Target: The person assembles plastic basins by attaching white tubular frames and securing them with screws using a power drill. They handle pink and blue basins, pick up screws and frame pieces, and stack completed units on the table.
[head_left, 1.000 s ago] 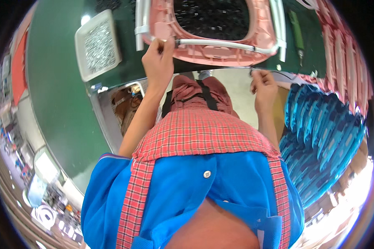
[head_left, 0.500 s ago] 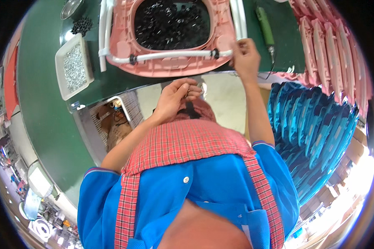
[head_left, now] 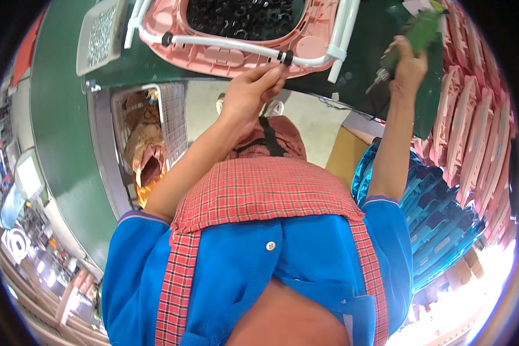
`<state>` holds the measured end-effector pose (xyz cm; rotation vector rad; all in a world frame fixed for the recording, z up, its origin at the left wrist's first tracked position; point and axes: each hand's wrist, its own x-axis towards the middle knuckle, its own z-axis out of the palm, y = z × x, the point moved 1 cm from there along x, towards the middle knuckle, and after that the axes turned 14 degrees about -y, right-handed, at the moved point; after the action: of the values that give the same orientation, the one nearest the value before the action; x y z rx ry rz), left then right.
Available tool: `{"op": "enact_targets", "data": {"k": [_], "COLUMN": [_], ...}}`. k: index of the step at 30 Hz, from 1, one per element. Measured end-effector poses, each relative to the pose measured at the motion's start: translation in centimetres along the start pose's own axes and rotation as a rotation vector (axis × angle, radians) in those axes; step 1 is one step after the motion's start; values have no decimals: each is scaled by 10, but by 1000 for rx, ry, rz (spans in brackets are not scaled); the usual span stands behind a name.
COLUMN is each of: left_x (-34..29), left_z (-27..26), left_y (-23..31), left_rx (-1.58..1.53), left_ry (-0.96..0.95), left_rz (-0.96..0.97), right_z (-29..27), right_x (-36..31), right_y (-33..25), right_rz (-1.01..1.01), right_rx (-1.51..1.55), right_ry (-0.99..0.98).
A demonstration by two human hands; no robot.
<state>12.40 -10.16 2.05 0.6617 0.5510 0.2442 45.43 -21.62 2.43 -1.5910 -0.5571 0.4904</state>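
A pink plastic frame [head_left: 207, 60] lies on the green bench, with a bent white tube [head_left: 225, 45] running across its near edge. Black clips sit on that tube, a left clip [head_left: 166, 39] and a right clip [head_left: 286, 57]. My left hand [head_left: 249, 95] has its fingers pinched together right by the right clip; whatever lies between them is too small to make out. Off to the right, my right hand [head_left: 408, 66] is wrapped round a green electric screwdriver [head_left: 424, 30], blurred by motion, its metal tip pointing down and left.
Many black parts [head_left: 242, 18] fill the frame's opening. A white tray [head_left: 101, 34] of small metal pieces stands at left on the green bench [head_left: 57, 104]. Stacked pink frames [head_left: 473, 144] and blue frames [head_left: 438, 213] crowd the right. A white wire basket [head_left: 173, 115] sits below the bench.
My right hand has left the tube's right end and taken hold of the green screwdriver, lifting it. My left hand has moved up to the right clip. The whole view has shifted.
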Motion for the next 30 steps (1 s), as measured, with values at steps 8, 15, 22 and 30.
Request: {"op": "enact_targets", "data": {"k": [8,15,22,30], "left_x": [31,17,12,7], "left_z": [39,36,42,14], "left_y": [-22,-15,-9,-21], "left_rx": [-330,-484,-412,73], "left_ry": [-103,-234,-228,-244], "left_rz": [-39,-125,-83,-25], "right_z": [54,56,84,154], "right_x": [-71,-90,-93,-61], "right_y": [-88,-81,-92,-65], "right_rz": [-319,-424,-543,-509], "right_rx": [800,773,687,431], "right_ry": [-537,-554,-649,-543]}}
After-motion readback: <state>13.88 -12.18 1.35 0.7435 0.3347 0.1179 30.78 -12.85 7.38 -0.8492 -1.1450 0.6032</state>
